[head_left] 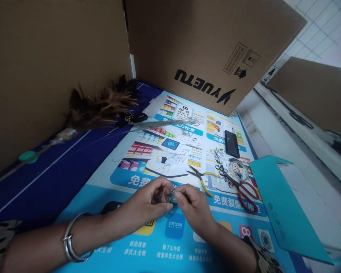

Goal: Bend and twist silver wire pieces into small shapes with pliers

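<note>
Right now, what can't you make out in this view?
Head view: metal piece between left hand and right hand, too small, partly covered by fingers.
Head view: feather duster handle, cut off by the left edge.
Head view: rings by the scissors, too small to count.

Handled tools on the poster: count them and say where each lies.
2. The pliers lie just beyond the right hand; the scissors lie right of them, near the teal folder. Small ones may hide among the wire clutter.
</note>
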### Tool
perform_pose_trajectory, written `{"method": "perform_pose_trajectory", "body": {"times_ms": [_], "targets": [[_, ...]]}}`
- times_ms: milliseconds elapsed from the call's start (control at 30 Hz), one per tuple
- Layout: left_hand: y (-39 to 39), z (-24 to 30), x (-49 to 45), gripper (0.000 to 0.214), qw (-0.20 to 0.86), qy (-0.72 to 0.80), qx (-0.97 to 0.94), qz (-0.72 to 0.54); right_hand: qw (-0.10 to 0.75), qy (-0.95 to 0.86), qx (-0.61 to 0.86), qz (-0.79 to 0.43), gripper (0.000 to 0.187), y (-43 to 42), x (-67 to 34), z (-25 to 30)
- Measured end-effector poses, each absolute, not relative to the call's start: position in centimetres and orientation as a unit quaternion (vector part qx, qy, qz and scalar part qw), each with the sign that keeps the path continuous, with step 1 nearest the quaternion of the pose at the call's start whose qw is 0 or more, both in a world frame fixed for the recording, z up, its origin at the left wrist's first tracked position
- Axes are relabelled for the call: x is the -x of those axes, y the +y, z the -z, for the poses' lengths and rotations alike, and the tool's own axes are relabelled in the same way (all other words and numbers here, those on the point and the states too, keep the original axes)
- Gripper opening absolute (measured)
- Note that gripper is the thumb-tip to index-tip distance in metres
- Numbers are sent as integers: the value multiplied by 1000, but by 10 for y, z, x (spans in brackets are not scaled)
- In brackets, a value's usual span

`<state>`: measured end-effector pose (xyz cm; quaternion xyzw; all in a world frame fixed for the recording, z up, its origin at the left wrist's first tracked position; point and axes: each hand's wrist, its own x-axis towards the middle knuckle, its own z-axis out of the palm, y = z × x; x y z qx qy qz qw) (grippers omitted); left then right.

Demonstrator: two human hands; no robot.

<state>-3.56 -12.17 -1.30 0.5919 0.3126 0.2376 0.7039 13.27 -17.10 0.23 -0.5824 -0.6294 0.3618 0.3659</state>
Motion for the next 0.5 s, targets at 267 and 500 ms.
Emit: {"method": "perform_pose_trajectory", "body": {"times_ms": [267,500], "targets": [[-116,0,44,21,707,334,-577,-235,370,-590,575,-429,20,-167,-140,-1],[-112,-1,41,21,773,323,-492,-237,366,-616,554,-423,19,-168,-140,-1]]}}
